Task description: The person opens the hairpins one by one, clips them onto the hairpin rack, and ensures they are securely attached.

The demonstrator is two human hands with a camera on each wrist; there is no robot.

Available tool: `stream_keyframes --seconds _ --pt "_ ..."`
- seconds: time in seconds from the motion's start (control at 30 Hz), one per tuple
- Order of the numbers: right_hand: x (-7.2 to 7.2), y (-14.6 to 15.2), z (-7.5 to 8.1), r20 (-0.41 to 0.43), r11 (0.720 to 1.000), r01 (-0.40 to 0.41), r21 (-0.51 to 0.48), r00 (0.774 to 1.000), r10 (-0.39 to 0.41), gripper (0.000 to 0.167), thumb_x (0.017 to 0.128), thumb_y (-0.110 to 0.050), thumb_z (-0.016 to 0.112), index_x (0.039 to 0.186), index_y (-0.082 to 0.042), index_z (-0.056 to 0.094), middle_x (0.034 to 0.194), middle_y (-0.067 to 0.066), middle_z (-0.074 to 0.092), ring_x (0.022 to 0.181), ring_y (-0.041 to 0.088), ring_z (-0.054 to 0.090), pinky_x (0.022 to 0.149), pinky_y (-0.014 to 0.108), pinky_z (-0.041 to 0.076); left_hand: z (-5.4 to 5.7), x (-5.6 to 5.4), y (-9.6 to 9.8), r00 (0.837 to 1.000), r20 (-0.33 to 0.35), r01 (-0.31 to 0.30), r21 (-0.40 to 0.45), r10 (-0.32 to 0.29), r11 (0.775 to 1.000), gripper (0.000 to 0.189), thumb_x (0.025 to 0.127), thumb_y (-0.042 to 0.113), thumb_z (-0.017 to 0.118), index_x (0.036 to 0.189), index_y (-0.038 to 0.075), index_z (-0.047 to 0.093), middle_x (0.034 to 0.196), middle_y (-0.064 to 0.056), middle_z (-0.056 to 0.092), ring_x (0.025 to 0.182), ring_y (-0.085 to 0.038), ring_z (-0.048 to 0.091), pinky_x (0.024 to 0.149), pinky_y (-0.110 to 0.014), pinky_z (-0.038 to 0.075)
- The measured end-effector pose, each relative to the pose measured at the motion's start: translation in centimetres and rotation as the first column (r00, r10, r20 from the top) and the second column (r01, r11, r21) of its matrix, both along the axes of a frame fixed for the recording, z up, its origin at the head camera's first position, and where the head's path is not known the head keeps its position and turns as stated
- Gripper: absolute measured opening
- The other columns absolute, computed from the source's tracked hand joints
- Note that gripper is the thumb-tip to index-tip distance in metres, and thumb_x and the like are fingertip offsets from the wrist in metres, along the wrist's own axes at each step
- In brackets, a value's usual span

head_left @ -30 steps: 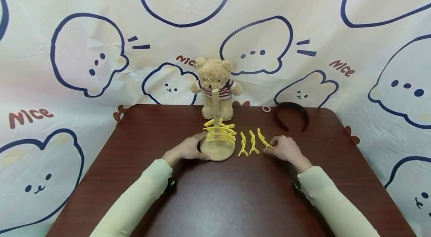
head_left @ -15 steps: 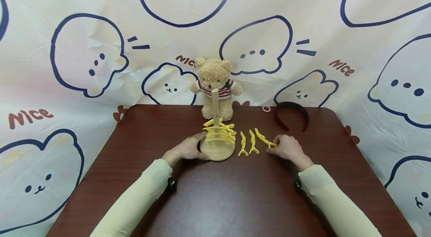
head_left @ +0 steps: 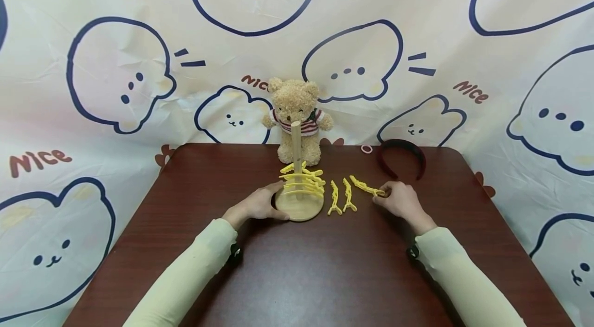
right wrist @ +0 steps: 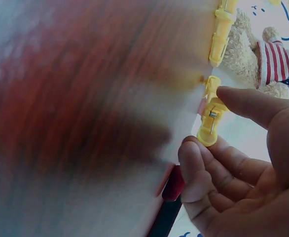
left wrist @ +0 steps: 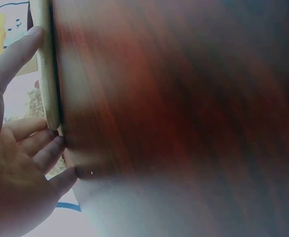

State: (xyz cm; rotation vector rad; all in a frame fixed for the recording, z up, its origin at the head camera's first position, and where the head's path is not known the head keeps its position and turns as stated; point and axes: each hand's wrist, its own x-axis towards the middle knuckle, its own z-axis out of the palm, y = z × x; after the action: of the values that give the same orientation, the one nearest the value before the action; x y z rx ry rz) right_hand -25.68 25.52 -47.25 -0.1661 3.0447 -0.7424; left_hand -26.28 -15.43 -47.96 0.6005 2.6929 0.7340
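Observation:
My left hand (head_left: 257,205) grips the left rim of a round wooden base (head_left: 299,212), from which an upright wooden post (head_left: 296,146) rises. In the left wrist view, the thumb lies on one face of the base (left wrist: 47,79) and fingers on the other side. Several yellow hair clips (head_left: 303,182) sit around the lower post. My right hand (head_left: 402,204) pinches the handle end of another yellow hair clip (head_left: 364,186), which lies slanted to the left. The right wrist view shows thumb and fingers at that clip's handle (right wrist: 212,118). Two more yellow clips (head_left: 335,198) lie between base and right hand.
A teddy bear (head_left: 294,105) in a striped shirt stands behind the post. Towards the back right lie a dark red headband (head_left: 379,159) and a small pink-white ring (head_left: 366,149). A patterned cloth wall (head_left: 232,53) borders the brown table (head_left: 297,275).
My right hand has moved slightly right and away from me, turning the pinched clip towards a flatter, more sideways slant. The left hand stays on the base.

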Motion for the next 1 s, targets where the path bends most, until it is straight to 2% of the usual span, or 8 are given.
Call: stream_keyframes --seconds 0.2,0.47,0.73,1.0 --pt "0.0 0.1 0.3 -0.078 0.999 0.015 -0.041 0.997 -0.018 0.037 0.086 -0.034 0.076 0.105 -0.002 0.073 0.093 0.013 0.074 0.083 0.026 0.066 0.077 0.045 0.052 0.0 -0.1 -0.1 1.0 0.0 0.008 -0.001 -0.008 1.0 0.105 0.078 0.049 0.083 0.158 0.008 0.029 0.164 -0.015 0.029 0.149 -0.036 0.033 0.118 -0.051 0.033" --pt "0.4 -0.3 1.4 -0.143 0.996 -0.001 -0.094 0.99 -0.013 0.034 0.087 -0.031 0.076 0.107 -0.003 0.073 0.09 0.01 0.074 0.077 0.02 0.064 0.07 0.033 0.05 0.1 0.0 -0.1 1.0 -0.005 0.012 0.0 -0.012 1.0 0.106 0.078 0.049 0.082 0.158 0.006 0.028 0.164 -0.017 0.029 0.148 -0.037 0.033 0.118 -0.051 0.033" --pt "0.8 -1.5 3.4 -0.181 0.992 -0.043 -0.123 0.983 0.02 0.034 0.09 -0.033 0.074 0.111 -0.006 0.072 0.095 0.01 0.075 0.08 0.02 0.069 0.074 0.038 0.057 0.0 -0.1 -0.1 1.0 0.0 0.009 0.003 -0.009 1.0 0.105 0.078 0.049 0.083 0.158 0.007 0.029 0.163 -0.016 0.029 0.149 -0.036 0.033 0.118 -0.05 0.033" --pt "1.5 -3.0 5.4 -0.191 0.982 -0.095 -0.162 0.979 0.063 0.035 0.088 -0.034 0.076 0.111 -0.008 0.073 0.093 0.007 0.076 0.079 0.017 0.069 0.072 0.034 0.056 0.0 0.0 -0.1 1.0 -0.003 0.005 0.005 -0.005 1.0 0.105 0.078 0.048 0.083 0.158 0.007 0.029 0.163 -0.016 0.03 0.148 -0.036 0.034 0.118 -0.051 0.033"
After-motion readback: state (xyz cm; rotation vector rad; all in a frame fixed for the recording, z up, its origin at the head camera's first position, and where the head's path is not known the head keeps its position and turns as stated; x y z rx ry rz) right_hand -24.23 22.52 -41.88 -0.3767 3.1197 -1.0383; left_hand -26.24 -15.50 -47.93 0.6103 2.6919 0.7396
